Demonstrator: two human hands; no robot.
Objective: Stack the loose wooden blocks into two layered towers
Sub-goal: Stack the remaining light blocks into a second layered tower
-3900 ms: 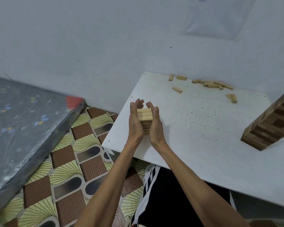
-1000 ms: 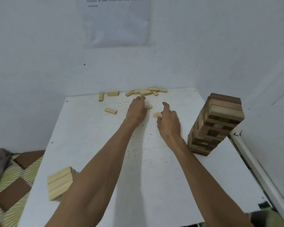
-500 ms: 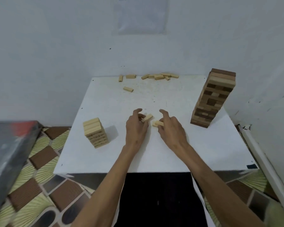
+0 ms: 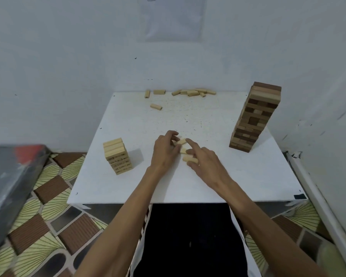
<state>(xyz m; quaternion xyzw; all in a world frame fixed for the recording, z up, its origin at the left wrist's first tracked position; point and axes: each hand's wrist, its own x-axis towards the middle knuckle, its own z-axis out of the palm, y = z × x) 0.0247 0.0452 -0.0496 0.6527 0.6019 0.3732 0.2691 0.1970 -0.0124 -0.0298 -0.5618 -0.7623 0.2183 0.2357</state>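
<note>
A short tower of pale wooden blocks (image 4: 117, 155) stands on the left of the white table (image 4: 248, 176). A taller tower of mixed brown blocks (image 4: 254, 118) stands at the right. At the table's middle, my left hand (image 4: 164, 150) pinches a pale block (image 4: 181, 141) at its fingertips. My right hand (image 4: 204, 160) holds another pale block (image 4: 190, 159) under thumb and fingers, and a third block (image 4: 183, 150) lies between the hands. Several loose pale blocks (image 4: 192, 92) lie along the far edge, and one (image 4: 155, 106) sits a little nearer.
White walls close in behind the table and on its right. A patterned tile floor (image 4: 54, 206) spreads to the left and below, with a dark plastic-wrapped mattress (image 4: 10, 180) at far left. The table's front edge is just before my lap.
Earlier both hands squared up the short pale tower, then reached to the far blocks. Over the last second they drew back to the table's middle with blocks and brought them closer together.
</note>
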